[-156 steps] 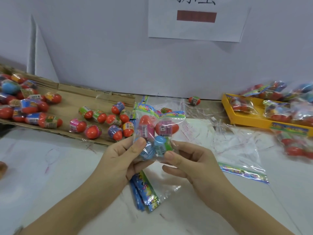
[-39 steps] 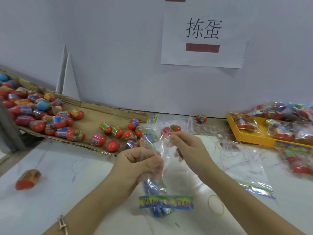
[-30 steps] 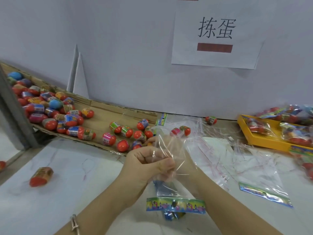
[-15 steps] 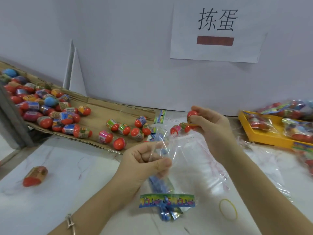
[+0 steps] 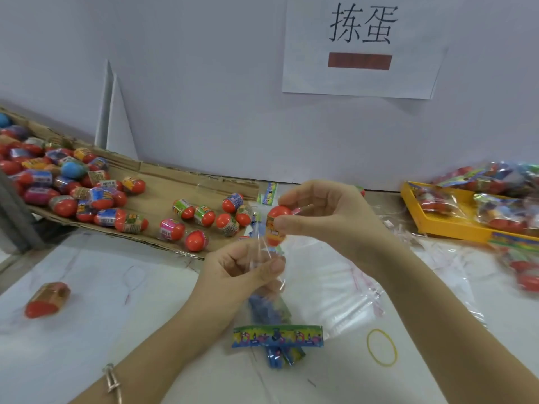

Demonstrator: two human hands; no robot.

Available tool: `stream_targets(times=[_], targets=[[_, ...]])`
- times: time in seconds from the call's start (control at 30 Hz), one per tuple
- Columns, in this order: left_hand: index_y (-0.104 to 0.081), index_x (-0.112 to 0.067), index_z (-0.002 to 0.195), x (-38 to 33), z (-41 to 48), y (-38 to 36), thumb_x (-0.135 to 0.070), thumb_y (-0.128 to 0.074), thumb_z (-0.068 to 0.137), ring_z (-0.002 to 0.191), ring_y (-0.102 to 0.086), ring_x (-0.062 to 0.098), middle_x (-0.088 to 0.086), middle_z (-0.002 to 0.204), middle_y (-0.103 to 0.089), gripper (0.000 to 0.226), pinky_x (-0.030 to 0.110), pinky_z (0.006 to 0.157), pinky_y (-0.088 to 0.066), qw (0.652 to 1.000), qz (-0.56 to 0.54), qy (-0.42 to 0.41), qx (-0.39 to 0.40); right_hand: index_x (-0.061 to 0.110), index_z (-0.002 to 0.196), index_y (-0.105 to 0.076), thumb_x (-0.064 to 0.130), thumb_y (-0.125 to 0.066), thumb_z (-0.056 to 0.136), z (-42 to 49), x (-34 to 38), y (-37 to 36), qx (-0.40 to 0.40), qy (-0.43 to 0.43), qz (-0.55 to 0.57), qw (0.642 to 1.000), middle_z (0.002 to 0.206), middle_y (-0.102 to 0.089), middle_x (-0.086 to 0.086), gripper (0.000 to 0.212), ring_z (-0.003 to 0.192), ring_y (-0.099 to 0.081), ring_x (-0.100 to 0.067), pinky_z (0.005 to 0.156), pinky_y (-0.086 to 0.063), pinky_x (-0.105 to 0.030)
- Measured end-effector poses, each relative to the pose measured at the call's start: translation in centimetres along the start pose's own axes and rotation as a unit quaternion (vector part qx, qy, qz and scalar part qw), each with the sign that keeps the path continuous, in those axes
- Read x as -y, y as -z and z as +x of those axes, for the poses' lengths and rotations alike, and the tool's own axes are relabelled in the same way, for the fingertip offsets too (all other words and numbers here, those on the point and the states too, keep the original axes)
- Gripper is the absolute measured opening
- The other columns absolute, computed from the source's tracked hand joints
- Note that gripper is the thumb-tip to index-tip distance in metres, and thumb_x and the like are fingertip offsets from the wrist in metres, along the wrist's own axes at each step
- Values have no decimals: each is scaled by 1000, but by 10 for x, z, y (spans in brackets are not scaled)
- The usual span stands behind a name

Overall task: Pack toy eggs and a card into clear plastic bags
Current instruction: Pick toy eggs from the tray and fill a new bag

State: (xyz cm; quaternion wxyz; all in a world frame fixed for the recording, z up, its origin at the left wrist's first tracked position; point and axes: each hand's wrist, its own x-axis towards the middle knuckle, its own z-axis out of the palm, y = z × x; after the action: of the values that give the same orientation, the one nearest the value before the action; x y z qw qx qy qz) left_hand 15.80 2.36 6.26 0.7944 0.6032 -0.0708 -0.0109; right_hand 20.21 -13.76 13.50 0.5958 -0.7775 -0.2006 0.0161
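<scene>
While my left hand (image 5: 242, 266) pinches the mouth of the clear bag (image 5: 262, 246) between thumb and curled fingers, my right hand (image 5: 326, 217) grips a red-topped egg (image 5: 275, 225) in thumb and fingertips, just above that mouth.

Risk one: the opening looks narrow and the film limp. If the mouth folds shut as the egg goes down, the egg may catch on the lip and slip from my fingers.

Risk two: a dropped egg would likely roll; a stray egg (image 5: 48, 298) already lies on the table (image 5: 116, 330) to the left.

Risk three: the card (image 5: 277, 336) lies on the table below the bag, not inside it as far as I can tell, and could be left out.

Clearances: the cardboard tray (image 5: 151, 182) of loose eggs ends just beyond my left hand. Slippery spare bags (image 5: 335, 293) lie beneath my right wrist. The yellow tray (image 5: 437, 225) stands well apart on the right. Most room is on the table nearest me.
</scene>
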Motion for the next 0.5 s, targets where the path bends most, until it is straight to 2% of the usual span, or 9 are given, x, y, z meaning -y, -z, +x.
stream_targets(times=[0.1, 0.2, 0.3, 0.37, 0.5], targets=[[-74, -22, 65, 1, 0, 1, -29, -77, 61, 54, -64, 14, 3, 59, -66, 8, 26, 56, -55, 999, 28, -18, -10, 23, 83, -69, 16, -85, 68, -1, 1, -5, 11, 10, -50, 999, 83, -74, 6, 23, 74, -72, -16, 78, -58, -42], [-77, -20, 78, 1, 1, 2, -31, -76, 62, 56, -67, 15, 3, 64, -70, 20, 24, 56, -55, 998, 34, -37, -33, 19, 83, -68, 14, -83, 71, -2, 1, -8, 16, 24, -68, 997, 84, -73, 4, 20, 72, -72, -16, 75, -59, -43], [-79, -25, 87, 3, 3, 2, -34, -77, 62, 66, -70, 16, 2, 71, -73, 27, 24, 60, -57, 997, 32, -51, -43, 12, 83, -72, 17, -76, 80, -4, 1, -12, 31, 36, -75, 996, 80, -74, 1, 7, 74, -72, -16, 77, -58, -43], [-79, -27, 89, 3, 3, 2, -33, -78, 61, 71, -72, 18, 2, 76, -74, 29, 23, 63, -57, 997, 25, -55, -44, 13, 82, -74, 18, -71, 85, -4, -1, -13, 31, 50, -97, 994, 78, -74, 2, 6, 74, -71, -11, 78, -58, -35], [-78, -19, 91, 5, 4, 3, -26, -80, 59, 77, -73, 17, 6, 86, -76, 33, 20, 64, -56, 997, 7, -53, -57, 20, 85, -74, 16, -68, 87, -5, -4, -16, 27, 64, -160, 985, 77, -73, 8, 8, 74, -67, -1, 72, -52, -14]])
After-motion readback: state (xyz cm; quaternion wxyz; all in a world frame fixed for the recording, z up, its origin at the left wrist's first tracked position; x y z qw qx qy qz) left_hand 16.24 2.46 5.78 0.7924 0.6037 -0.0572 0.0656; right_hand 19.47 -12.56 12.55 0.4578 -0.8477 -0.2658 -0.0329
